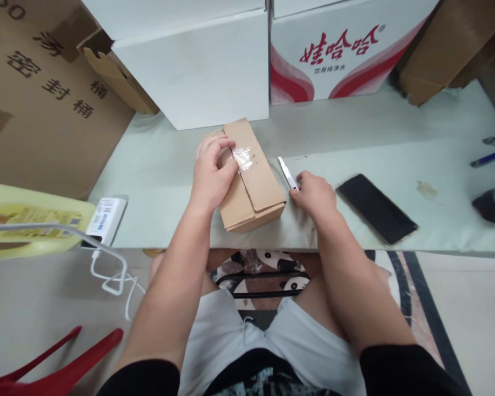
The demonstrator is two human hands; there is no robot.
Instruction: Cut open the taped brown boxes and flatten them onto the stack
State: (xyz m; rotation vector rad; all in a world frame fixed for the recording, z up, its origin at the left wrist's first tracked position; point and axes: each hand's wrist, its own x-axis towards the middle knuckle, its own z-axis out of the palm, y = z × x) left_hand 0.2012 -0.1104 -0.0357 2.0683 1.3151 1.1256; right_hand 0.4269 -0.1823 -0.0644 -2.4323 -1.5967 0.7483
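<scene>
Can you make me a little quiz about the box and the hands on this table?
1. True or false: the left hand lies on the small brown cardboard box.
2. What does the right hand grip? A a green spoon, B the slim silver utility knife, C a red pen.
3. Fill in: crumpled clear ____ sits on the box's seam.
Key: 1 true; 2 B; 3 tape.

A black phone (376, 208) lies on the pale table (396, 126), with a blue-handled tool (491, 155) near the right edge. Behind stand a white carton (198, 71) and a red-printed carton (338, 52); a yellow jug (28, 220) lies far left.
</scene>
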